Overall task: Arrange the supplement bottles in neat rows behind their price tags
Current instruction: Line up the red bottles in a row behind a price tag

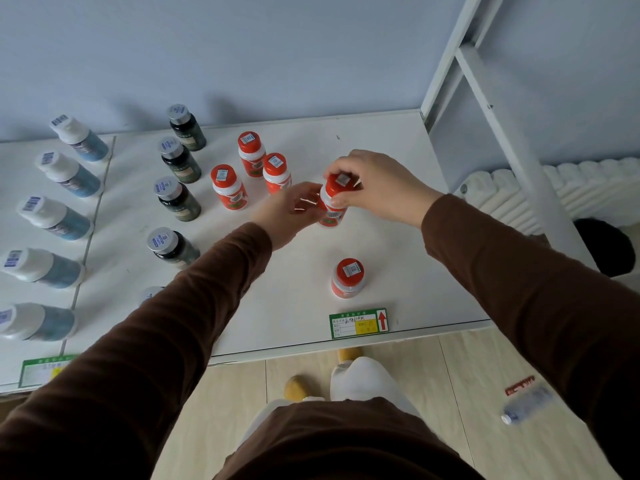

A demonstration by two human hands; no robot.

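Note:
Both hands hold one orange-capped supplement bottle (331,212) upright on the white shelf (398,244). My right hand (375,183) grips its cap from above and my left hand (289,211) touches its side. Another orange bottle (348,278) stands just behind a green price tag (358,323) at the shelf's front edge. Three more orange bottles (228,187) (251,154) (276,173) stand loosely grouped further back to the left.
A row of dark bottles with silver caps (178,199) runs front to back left of the orange ones. A row of blue bottles with white caps (55,218) stands at far left, behind a second price tag (38,372). A shelf upright (498,126) rises at right. A plastic bottle (526,403) lies on the floor.

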